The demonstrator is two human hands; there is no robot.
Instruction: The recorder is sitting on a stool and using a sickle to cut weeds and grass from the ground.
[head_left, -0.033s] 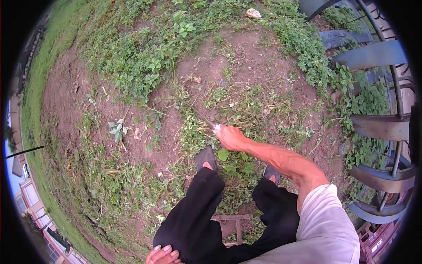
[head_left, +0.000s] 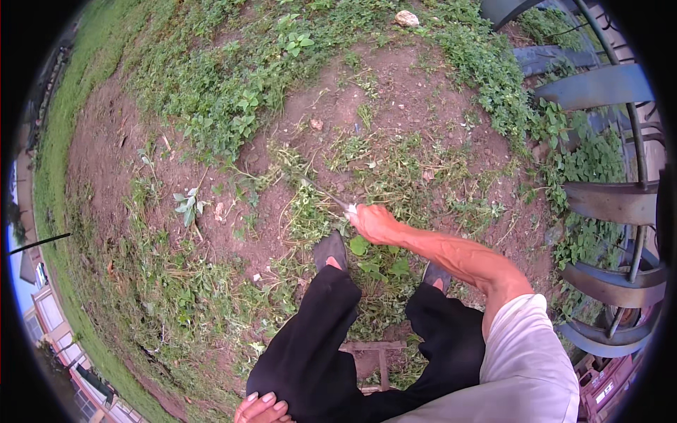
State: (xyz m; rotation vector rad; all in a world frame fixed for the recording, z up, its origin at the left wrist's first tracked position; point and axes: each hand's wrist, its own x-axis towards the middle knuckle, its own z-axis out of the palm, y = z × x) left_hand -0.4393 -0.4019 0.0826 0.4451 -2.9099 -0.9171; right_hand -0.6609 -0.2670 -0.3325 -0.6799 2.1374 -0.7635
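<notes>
My right hand (head_left: pixel 376 224) is closed around a hand tool (head_left: pixel 337 200), with a bit of white showing at the grip. Its thin dark metal shaft or blade points forward and left, low over the soil, and I cannot make out its exact kind. The tip runs into a tuft of loose weeds (head_left: pixel 288 162). Pulled or cut weeds (head_left: pixel 308 206) lie under the shaft, just ahead of my left shoe (head_left: pixel 330 248). At the lower edge my left hand (head_left: pixel 262 409) rests on my left thigh, fingers laid flat on the black trousers and nothing seen in them.
Low green plants (head_left: pixel 233 106) grow thickly ahead and to the left. Curved metal bands on a bar (head_left: pixel 599 88) stand along the right side. A pale stone (head_left: pixel 407 19) lies far ahead. Below me, between my legs, is a small wooden frame (head_left: pixel 374 347).
My right hand has shifted very slightly right and nearer with the tool. The tuft by the tip, blurred before, has come a little nearer. My left hand has stayed put.
</notes>
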